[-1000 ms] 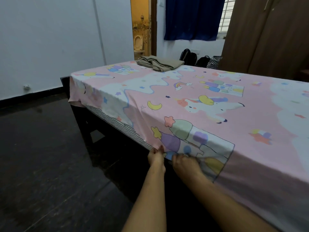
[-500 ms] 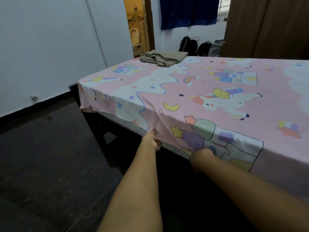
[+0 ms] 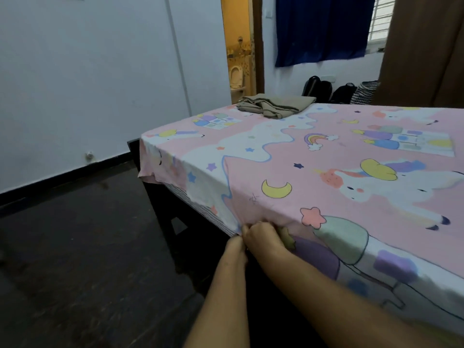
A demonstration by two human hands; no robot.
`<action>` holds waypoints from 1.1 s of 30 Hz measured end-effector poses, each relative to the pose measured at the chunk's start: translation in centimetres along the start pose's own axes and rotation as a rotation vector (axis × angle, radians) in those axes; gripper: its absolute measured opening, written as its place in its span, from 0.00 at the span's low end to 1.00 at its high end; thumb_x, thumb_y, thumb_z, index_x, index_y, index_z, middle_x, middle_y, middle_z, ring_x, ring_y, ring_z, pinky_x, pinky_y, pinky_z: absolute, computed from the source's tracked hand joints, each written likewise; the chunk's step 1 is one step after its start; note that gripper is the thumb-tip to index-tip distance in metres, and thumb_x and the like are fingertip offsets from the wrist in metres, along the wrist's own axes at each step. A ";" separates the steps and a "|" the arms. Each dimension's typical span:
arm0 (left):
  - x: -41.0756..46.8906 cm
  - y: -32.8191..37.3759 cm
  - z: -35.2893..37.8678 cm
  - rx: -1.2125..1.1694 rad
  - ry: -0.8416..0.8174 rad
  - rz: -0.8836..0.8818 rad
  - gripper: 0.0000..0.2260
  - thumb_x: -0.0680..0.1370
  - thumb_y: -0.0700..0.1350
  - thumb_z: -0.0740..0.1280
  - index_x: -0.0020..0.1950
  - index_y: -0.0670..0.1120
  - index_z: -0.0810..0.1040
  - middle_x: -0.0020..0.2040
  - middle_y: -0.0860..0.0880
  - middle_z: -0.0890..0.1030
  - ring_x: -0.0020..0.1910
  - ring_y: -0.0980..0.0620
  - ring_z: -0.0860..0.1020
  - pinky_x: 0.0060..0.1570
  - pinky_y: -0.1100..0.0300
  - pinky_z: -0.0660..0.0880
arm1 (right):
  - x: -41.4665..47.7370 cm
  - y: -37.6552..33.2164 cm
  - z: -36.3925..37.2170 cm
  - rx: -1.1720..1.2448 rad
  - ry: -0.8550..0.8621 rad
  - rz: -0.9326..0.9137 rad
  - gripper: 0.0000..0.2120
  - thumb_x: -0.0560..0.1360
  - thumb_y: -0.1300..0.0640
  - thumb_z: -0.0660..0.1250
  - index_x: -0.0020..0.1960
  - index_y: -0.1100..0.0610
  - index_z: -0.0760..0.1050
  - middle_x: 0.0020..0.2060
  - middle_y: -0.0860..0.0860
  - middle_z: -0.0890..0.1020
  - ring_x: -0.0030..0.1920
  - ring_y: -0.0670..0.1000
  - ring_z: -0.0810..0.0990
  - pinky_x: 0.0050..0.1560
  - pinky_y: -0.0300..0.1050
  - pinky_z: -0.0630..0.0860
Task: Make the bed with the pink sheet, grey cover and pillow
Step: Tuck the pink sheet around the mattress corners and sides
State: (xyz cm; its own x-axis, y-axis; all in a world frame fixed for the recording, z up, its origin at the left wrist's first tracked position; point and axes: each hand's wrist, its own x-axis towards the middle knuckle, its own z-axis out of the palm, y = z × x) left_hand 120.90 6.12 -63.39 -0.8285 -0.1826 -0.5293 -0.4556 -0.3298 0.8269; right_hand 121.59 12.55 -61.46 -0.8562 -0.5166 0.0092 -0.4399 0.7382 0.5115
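Fingers of left hand and right hand curled into pink sheet hem, tips hidden.

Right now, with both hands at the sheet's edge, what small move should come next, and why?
Probably push that edge under the mattress: the left hand and right hand grip the sheet where it hangs loose, and striped mattress shows below.
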 end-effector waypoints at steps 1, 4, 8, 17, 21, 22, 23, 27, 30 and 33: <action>-0.4 0.1 0.1 0.018 0.021 0.014 0.17 0.83 0.39 0.54 0.70 0.33 0.66 0.69 0.36 0.69 0.64 0.40 0.72 0.49 0.56 0.71 | 0.0 0.1 0.4 -0.046 0.009 -0.046 0.16 0.79 0.68 0.53 0.65 0.63 0.67 0.60 0.55 0.76 0.56 0.57 0.80 0.39 0.45 0.76; -1.9 0.5 0.7 0.066 0.125 0.021 0.16 0.82 0.43 0.58 0.66 0.34 0.71 0.59 0.37 0.77 0.51 0.43 0.75 0.51 0.54 0.71 | -0.6 1.0 0.8 -0.008 -0.078 -0.276 0.15 0.80 0.65 0.54 0.63 0.61 0.73 0.61 0.54 0.77 0.61 0.55 0.77 0.46 0.45 0.77; -3.3 1.9 0.3 0.228 0.315 -0.058 0.19 0.82 0.51 0.57 0.62 0.37 0.73 0.57 0.40 0.78 0.51 0.45 0.76 0.52 0.54 0.71 | -0.8 2.9 -0.2 0.248 0.027 -0.275 0.17 0.81 0.59 0.54 0.65 0.66 0.72 0.45 0.53 0.77 0.53 0.52 0.73 0.35 0.29 0.62; 6.9 10.9 -5.3 -0.102 0.073 0.084 0.14 0.78 0.52 0.66 0.47 0.41 0.77 0.41 0.45 0.79 0.40 0.47 0.77 0.42 0.54 0.74 | 2.1 1.5 1.2 0.229 0.010 -0.462 0.13 0.80 0.61 0.54 0.56 0.62 0.76 0.53 0.58 0.80 0.53 0.58 0.80 0.41 0.46 0.67; 9.9 8.9 -4.5 -0.099 0.346 0.435 0.10 0.80 0.40 0.63 0.60 0.39 0.75 0.53 0.42 0.80 0.50 0.44 0.78 0.46 0.56 0.77 | 2.1 1.4 0.7 0.251 0.008 -0.455 0.13 0.80 0.61 0.54 0.57 0.61 0.76 0.54 0.57 0.80 0.54 0.58 0.79 0.41 0.46 0.67; 10.5 8.2 -4.2 -0.067 0.443 0.473 0.09 0.80 0.40 0.63 0.58 0.39 0.76 0.54 0.41 0.80 0.52 0.43 0.78 0.50 0.55 0.76 | 2.0 1.4 0.6 0.257 0.001 -0.445 0.13 0.80 0.61 0.54 0.57 0.61 0.76 0.54 0.58 0.80 0.53 0.58 0.80 0.41 0.46 0.69; 10.9 7.6 -4.0 -0.041 0.528 0.480 0.08 0.79 0.41 0.62 0.55 0.39 0.76 0.54 0.41 0.80 0.53 0.42 0.78 0.52 0.54 0.75 | 1.9 1.2 0.7 0.266 0.001 -0.428 0.14 0.79 0.61 0.55 0.57 0.61 0.76 0.54 0.58 0.80 0.53 0.58 0.80 0.41 0.46 0.70; 12.1 6.4 -3.5 0.038 0.626 0.466 0.09 0.80 0.44 0.61 0.51 0.38 0.75 0.54 0.39 0.80 0.53 0.40 0.78 0.51 0.56 0.72 | 2.1 1.0 0.6 0.278 -0.061 -0.392 0.15 0.80 0.63 0.54 0.59 0.63 0.76 0.55 0.59 0.80 0.54 0.59 0.79 0.42 0.46 0.68; 12.7 6.8 -3.8 0.050 0.611 0.435 0.11 0.80 0.45 0.61 0.56 0.38 0.75 0.56 0.38 0.79 0.55 0.40 0.77 0.54 0.55 0.71 | 2.9 0.5 -0.1 0.254 -0.167 -0.358 0.15 0.81 0.63 0.53 0.62 0.63 0.75 0.58 0.60 0.78 0.57 0.59 0.78 0.51 0.50 0.75; 13.8 6.9 -4.4 0.009 0.546 0.398 0.10 0.80 0.44 0.60 0.53 0.38 0.75 0.55 0.38 0.79 0.55 0.40 0.77 0.54 0.55 0.71 | 4.5 -0.8 -0.8 0.127 -0.325 -0.322 0.17 0.82 0.62 0.52 0.68 0.61 0.71 0.65 0.57 0.74 0.64 0.58 0.74 0.58 0.52 0.73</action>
State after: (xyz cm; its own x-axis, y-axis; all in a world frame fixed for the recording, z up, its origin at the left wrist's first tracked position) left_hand 107.79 -2.69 -65.82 -0.6511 -0.7316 -0.2023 -0.1543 -0.1335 0.9790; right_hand 118.31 9.31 -61.16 -0.7020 -0.5805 -0.4125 -0.7095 0.6201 0.3349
